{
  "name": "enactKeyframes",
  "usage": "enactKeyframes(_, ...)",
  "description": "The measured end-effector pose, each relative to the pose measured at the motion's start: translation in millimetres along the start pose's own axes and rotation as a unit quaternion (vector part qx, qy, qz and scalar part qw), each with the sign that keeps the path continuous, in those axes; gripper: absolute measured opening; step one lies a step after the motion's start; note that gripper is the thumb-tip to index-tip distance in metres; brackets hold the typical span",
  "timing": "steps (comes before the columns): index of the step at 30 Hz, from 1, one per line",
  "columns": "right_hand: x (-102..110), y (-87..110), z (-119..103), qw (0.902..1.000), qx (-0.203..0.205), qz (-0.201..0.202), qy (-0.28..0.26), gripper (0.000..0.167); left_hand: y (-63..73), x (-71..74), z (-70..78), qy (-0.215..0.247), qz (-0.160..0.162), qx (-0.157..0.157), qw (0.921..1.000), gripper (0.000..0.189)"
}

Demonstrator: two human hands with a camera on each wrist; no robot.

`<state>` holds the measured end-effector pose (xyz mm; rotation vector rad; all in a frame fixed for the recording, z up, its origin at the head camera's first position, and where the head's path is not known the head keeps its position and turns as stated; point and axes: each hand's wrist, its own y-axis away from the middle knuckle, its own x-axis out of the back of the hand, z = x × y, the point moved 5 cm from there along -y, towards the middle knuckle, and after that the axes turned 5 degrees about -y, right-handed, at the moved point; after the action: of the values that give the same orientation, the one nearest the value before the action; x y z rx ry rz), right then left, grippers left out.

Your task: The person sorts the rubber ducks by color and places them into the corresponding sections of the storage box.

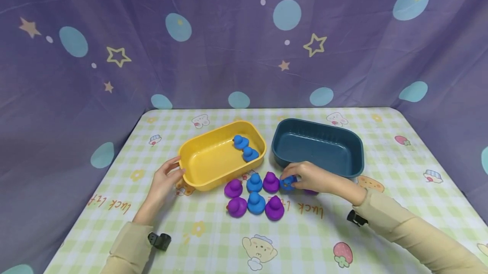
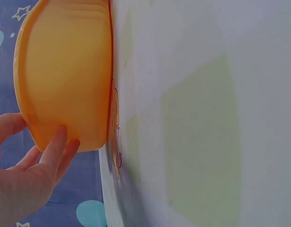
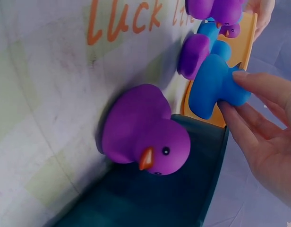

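My left hand [image 1: 163, 181] grips the left end of a yellow plastic tub [image 1: 213, 182], fingers and thumb at its rim. In the left wrist view, fingertips [image 2: 59, 137] lie against the outside of the tub's end wall. Two blue rubber ducks [image 1: 250, 154] sit inside the tub's right end. With thumb and fingers my right hand [image 1: 311, 176] pinches another blue rubber duck [image 3: 209, 87] by its head, close over the table. A purple rubber duck [image 3: 145, 132] stands beside it, mostly hidden under this hand in the head view.
Two short rows of purple ducks [image 1: 275, 208] and blue ducks [image 1: 256, 203] stand on the checked tablecloth [image 1: 213, 244] in front of the tubs. A dark teal tub [image 1: 316, 142] with nothing in it stands behind my right hand. A purple curtain [image 1: 228, 75] hangs behind the table.
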<state>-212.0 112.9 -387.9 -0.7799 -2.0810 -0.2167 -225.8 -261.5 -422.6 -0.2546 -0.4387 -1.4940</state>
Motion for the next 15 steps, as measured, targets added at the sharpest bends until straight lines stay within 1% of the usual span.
enactKeyframes(6,3.3,-1.8,-3.9,1.0,0.003,0.003,-0.002,0.027,0.5,0.8,-0.4,0.003,0.001,-0.002,1.0,0.054)
enactKeyframes(15,7.8,-5.5,-7.5,0.9997,0.018,0.016,-0.002,0.027,0.5,0.6,-0.7,0.011,0.0,-0.006,0.9999,0.054)
